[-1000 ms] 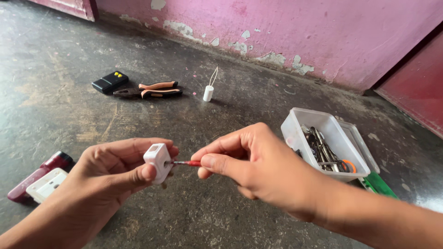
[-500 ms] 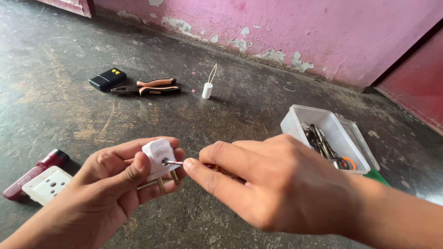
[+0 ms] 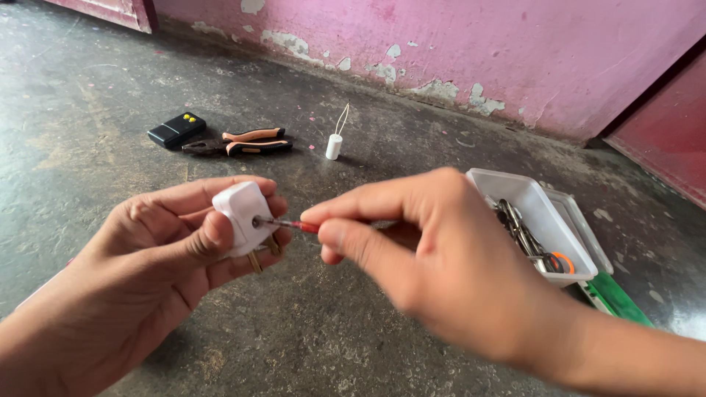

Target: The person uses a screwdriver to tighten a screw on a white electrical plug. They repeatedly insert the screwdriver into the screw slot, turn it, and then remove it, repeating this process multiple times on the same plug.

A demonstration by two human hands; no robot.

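White plug [image 3: 243,217] pinched in left hand [image 3: 158,250], above floor. Right hand [image 3: 419,257] fingers pressed on small red screwdriver [image 3: 298,225], tip in screw. Better keep tool straight, plug steady, turn slowly.

Old home or yard: rough grey floor [image 3: 382,338], pink wall [image 3: 471,44] with paint peeling, tools on floor near wall.
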